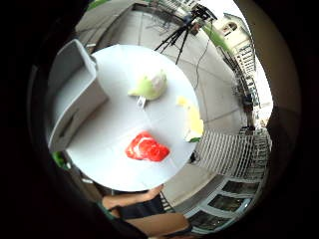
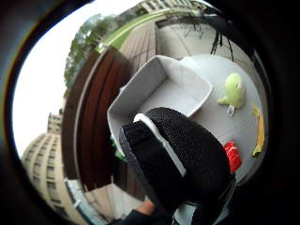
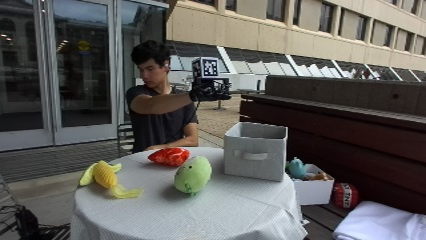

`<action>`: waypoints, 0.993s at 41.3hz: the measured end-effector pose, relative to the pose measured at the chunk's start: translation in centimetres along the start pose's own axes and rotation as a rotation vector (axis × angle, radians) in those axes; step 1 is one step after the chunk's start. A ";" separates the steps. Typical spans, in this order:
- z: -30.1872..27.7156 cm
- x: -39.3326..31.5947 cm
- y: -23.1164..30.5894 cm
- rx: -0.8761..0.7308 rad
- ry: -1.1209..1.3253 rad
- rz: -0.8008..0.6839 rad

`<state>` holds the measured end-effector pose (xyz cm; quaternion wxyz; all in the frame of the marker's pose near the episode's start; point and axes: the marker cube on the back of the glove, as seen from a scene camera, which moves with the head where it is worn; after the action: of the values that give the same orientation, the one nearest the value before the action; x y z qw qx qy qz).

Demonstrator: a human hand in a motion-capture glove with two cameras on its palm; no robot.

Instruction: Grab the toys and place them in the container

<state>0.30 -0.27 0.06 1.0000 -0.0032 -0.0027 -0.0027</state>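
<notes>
Outside view: gloved right hand (image 3: 208, 92) raised high above the round table (image 3: 219, 210), holding nothing; finger position cannot be told.
Toys: red plush (image 3: 168, 156), green plush (image 3: 193, 174) and yellow banana plush (image 3: 106, 177) lie on the tablecloth.
Container: grey fabric bin (image 3: 255, 150), apparently empty.
Risk: a high release could miss the bin.

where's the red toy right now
In the outside view the red toy lies on the round table, at the edge nearest the person, between the yellow toy and the green toy.
</notes>
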 end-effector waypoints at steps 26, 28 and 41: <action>0.6 4.8 1.4 0.006 0.028 -0.020; 0.8 5.9 1.8 0.003 0.025 -0.027; 4.5 11.9 5.1 -0.013 0.049 -0.018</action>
<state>12.21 4.75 4.56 0.9997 -0.0095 0.0216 -0.0118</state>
